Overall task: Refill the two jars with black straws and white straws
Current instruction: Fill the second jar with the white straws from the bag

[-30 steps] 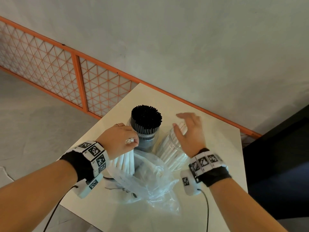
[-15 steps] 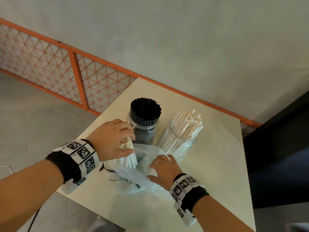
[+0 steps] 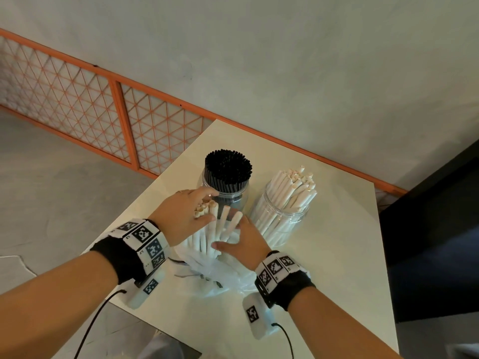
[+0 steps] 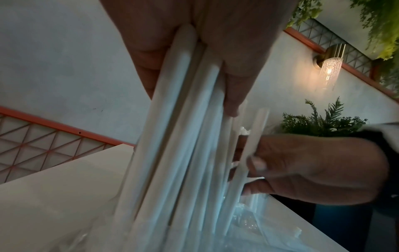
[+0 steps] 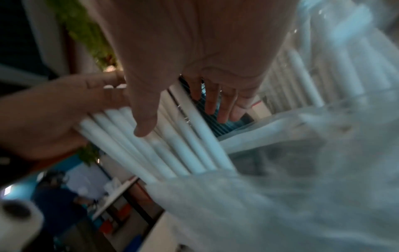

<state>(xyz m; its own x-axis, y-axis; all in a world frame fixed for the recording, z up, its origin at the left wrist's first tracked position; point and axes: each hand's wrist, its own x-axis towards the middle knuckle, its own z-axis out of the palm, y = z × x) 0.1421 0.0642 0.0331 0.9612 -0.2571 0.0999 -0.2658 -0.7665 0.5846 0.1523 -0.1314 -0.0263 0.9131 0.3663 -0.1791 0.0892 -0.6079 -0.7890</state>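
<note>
A bundle of white straws (image 3: 207,237) stands nearly upright at the centre of the head view, long axis running from the bench (image 3: 344,255) up toward the top of the frame, open ends uppermost and fanning slightly apart. The lower ends sit inside a crumpled clear plastic bag (image 3: 217,275) that lies on the bench. The straws look like smooth, matte paper tubes, round in section.

The left hand (image 3: 181,218) has its grip wrapped round the upper part of the bundle, thumb on one side and fingers on the other, as the left wrist view shows. The right hand (image 3: 243,244) lies against the bundle's right side with fingers spread and fairly straight, its grip wide and touching the straws and the bag rather than closing on them.

Just behind the hands, a clear round jar (image 3: 228,198) is packed with thin black straws (image 3: 228,169), upright with a flat, even top. To its right a second clear jar (image 3: 282,224) holds white straws (image 3: 293,187) that lean toward the upper right of the frame. The bench top is pale, smooth and faintly glossy.
</note>
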